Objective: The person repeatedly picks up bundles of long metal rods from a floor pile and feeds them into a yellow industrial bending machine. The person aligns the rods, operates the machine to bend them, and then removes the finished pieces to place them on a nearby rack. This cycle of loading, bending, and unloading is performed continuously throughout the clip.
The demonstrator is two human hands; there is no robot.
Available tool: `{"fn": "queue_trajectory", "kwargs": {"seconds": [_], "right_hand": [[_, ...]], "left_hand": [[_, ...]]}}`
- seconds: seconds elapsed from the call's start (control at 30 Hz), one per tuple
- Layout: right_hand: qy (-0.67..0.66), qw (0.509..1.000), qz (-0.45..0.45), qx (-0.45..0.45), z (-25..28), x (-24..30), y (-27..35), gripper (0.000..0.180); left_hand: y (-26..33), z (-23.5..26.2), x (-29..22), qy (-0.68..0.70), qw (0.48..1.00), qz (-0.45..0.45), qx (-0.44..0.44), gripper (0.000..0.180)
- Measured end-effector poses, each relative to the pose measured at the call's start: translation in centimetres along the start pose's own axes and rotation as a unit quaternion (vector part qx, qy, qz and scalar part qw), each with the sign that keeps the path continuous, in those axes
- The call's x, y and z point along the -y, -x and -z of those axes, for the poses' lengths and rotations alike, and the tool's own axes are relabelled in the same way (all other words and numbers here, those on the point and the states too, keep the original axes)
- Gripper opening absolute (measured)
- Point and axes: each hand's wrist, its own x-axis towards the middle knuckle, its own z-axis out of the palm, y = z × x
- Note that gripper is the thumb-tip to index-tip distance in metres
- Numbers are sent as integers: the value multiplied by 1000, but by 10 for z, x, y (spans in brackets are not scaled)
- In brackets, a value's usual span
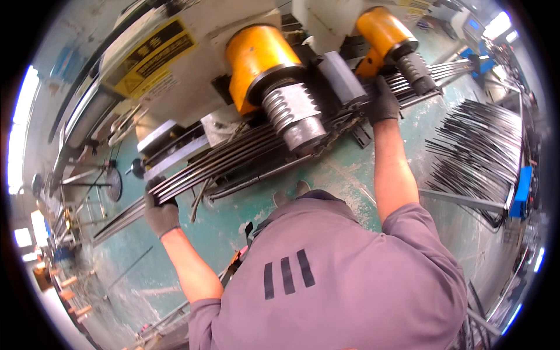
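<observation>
Both gloved hands grip a bundle of long steel rods (233, 154) lying across a machine with yellow-capped rollers (274, 70). The left hand (160, 213) closes its fingers around one end, the right hand (383, 102) around the other, apparently keeping the rods level.

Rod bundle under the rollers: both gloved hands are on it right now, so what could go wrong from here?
1. The right hand holds the rod bundle close beside the ribbed roller; a glove could get pinched.
2. The long rods sag toward the left hand; some may slip from its grip.
3. Loose rods lie fanned out at the right; a snag or trip is possible.
</observation>
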Motion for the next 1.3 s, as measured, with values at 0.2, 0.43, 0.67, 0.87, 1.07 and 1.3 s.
{"fn": "queue_trajectory", "kwargs": {"seconds": [0.2, 0.43, 0.67, 0.87, 1.07, 1.3], "right_hand": [[526, 838, 120, 81, 14, -45, 23, 25], [635, 751, 169, 74, 7, -30, 28, 27], [50, 996, -65, -20, -5, -2, -1, 28], [80, 991, -104, 16, 61, 0, -15, 39], [-195, 943, -209, 171, 91, -8, 13, 45], [132, 955, -256, -68, 186, -68, 48, 47]], "left_hand": [[8, -34, -7, 234, 961, 127, -71, 29], [38, -70, 11, 200, 969, 142, 24, 35], [52, -70, 3, 260, 945, 197, 0, 46], [38, -10, -16, 319, 934, 135, -84, 52], [19, 59, -44, 324, 931, 41, -165, 47], [-55, 189, -62, 337, 916, 5, -217, 41]]}}
